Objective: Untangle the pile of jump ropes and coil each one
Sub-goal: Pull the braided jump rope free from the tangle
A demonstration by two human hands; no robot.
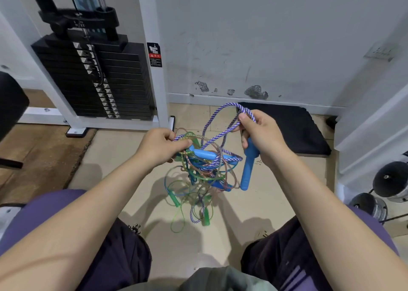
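Jump ropes [201,171], tangled: my left hand [160,146] grips the knot, my right hand [261,136] pinches the braided purple rope [217,122] and blue handle [248,169]; best eased out slowly.

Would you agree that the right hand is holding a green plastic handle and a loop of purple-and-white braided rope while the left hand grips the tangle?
Not quite: the head view shows the right hand holding a blue plastic handle, not green. The loop of purple-and-white braided rope and the left hand gripping the tangle are as stated.
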